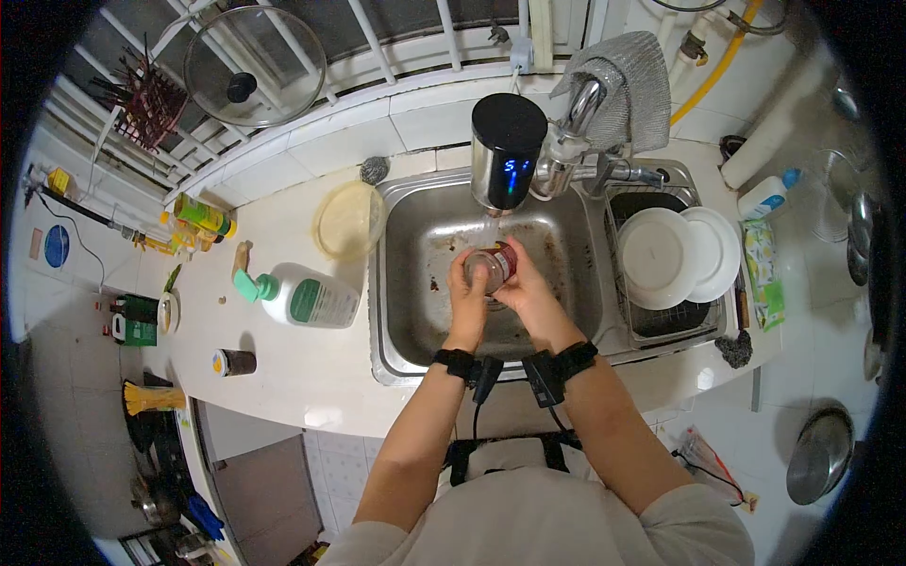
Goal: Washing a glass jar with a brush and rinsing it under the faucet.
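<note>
My left hand [467, 289] and my right hand [522, 281] both grip a small clear jar [491, 267] with a red label, tilted over the steel sink basin [425, 318]. Water runs from the black and steel faucet heater [504, 152], which has a lit display, down to the jar and my fingers. Dark food bits lie on the basin floor. Part of the jar is hidden by my fingers. Black straps with small devices sit on both wrists.
Left of the sink stand a pump bottle [322, 296], a round pale lid [348, 221] and a small dark jar [235, 362]. White plates [657, 258] rest in a wire rack on the right. A steel scourer [374, 170] lies behind the basin, and a grey cloth [633, 92] drapes over the tap.
</note>
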`<act>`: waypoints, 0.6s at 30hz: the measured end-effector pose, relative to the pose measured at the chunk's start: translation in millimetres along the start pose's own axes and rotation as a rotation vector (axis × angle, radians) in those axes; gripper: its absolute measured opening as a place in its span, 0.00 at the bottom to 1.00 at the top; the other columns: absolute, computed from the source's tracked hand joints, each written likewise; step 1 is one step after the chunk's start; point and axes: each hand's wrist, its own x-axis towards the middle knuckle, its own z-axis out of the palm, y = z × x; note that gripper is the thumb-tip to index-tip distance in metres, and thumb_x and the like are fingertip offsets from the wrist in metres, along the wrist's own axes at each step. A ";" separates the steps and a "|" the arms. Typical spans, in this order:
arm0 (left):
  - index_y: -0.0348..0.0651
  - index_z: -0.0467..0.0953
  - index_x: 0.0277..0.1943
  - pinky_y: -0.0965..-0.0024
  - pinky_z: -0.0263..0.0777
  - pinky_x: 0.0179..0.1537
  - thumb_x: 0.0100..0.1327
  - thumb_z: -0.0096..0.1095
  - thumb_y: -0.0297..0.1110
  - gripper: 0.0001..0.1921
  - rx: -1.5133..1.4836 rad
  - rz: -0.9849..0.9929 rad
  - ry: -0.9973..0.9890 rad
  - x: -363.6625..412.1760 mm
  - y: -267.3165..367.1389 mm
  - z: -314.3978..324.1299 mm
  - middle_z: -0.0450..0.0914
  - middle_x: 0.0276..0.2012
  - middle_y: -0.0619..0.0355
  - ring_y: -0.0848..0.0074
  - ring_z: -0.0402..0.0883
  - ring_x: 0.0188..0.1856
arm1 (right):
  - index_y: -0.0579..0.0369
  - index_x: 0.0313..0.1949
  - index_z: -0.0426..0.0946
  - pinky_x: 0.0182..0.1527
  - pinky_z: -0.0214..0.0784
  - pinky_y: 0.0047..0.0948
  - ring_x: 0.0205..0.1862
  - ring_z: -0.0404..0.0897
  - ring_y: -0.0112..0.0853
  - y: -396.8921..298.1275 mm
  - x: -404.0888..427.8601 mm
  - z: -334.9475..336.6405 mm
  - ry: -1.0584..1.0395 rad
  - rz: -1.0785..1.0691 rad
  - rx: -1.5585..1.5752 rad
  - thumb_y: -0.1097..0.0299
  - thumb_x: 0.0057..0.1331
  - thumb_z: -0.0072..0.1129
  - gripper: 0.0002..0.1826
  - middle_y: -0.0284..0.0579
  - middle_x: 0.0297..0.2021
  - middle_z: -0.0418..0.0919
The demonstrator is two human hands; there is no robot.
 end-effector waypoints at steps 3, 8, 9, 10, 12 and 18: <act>0.42 0.68 0.54 0.66 0.61 0.55 0.69 0.45 0.50 0.22 -0.023 0.065 -0.081 10.1 -4.9 -4.3 0.64 0.56 0.52 0.68 0.67 0.54 | 0.54 0.41 0.72 0.48 0.69 0.47 0.42 0.76 0.37 9.4 7.9 -5.8 0.193 -0.317 -0.405 0.51 0.65 0.52 0.18 0.45 0.40 0.76; 0.46 0.67 0.55 0.69 0.64 0.48 0.69 0.41 0.51 0.21 -0.431 -0.333 -0.131 7.0 -8.9 -15.3 0.67 0.53 0.60 0.75 0.67 0.52 | 0.55 0.44 0.71 0.48 0.69 0.46 0.44 0.76 0.37 3.5 -5.9 10.1 0.133 -0.233 -0.409 0.54 0.65 0.52 0.17 0.44 0.41 0.76; 0.46 0.67 0.55 0.69 0.64 0.48 0.69 0.41 0.51 0.21 -0.432 -0.334 -0.133 4.1 -5.3 -13.9 0.67 0.53 0.60 0.75 0.67 0.52 | 0.55 0.45 0.71 0.49 0.69 0.43 0.45 0.75 0.38 2.7 -8.5 13.3 0.087 -0.280 -0.492 0.56 0.65 0.52 0.17 0.44 0.41 0.76; 0.46 0.62 0.59 0.63 0.61 0.53 0.69 0.42 0.52 0.23 -0.460 -0.385 -0.095 0.2 -1.7 -12.0 0.65 0.57 0.57 0.70 0.66 0.55 | 0.55 0.45 0.71 0.49 0.69 0.43 0.45 0.75 0.38 -0.3 -9.0 17.9 0.088 -0.282 -0.492 0.56 0.65 0.52 0.17 0.44 0.41 0.76; 0.47 0.57 0.63 0.57 0.59 0.57 0.68 0.43 0.53 0.27 -0.485 -0.434 -0.059 -4.5 5.3 -12.3 0.62 0.60 0.55 0.65 0.64 0.59 | 0.61 0.61 0.55 0.52 0.65 0.30 0.50 0.72 0.31 -0.8 -16.5 53.6 0.156 -0.239 -0.290 0.75 0.56 0.60 0.35 0.47 0.49 0.70; 0.51 0.46 0.68 0.52 0.54 0.59 0.65 0.46 0.58 0.35 -0.446 -0.614 0.055 -16.8 3.8 -23.2 0.52 0.67 0.52 0.59 0.58 0.64 | 0.55 0.58 0.59 0.40 0.72 0.31 0.43 0.75 0.32 11.1 -15.6 58.7 0.105 -0.731 -1.265 0.69 0.52 0.67 0.36 0.44 0.48 0.70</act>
